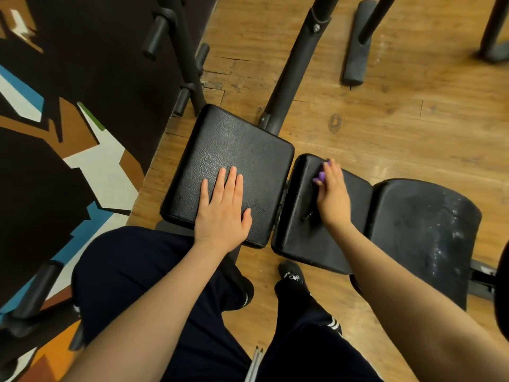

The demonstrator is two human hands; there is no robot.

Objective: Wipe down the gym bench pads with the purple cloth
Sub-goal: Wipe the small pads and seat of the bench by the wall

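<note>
right hand bunches the purple cloth under curled fingers on the middle pad, cloth mostly hidden, only a bit peeking at the fingertips. left hand lies flat on the big square pad, fingers straight and close together, thumb out, bracing. step looks like wiping the middle pad; best done with flat pressure and long overlapping strokes from far edge toward the body, then over the rounded sides. narrow gap between square and middle pads, cloth could snag there. third pad on the right shows whitish marks, likely not yet wiped. room: wood floor open beyond the pads; frame post rises just behind the square pad, so watch knuckles there.
</note>
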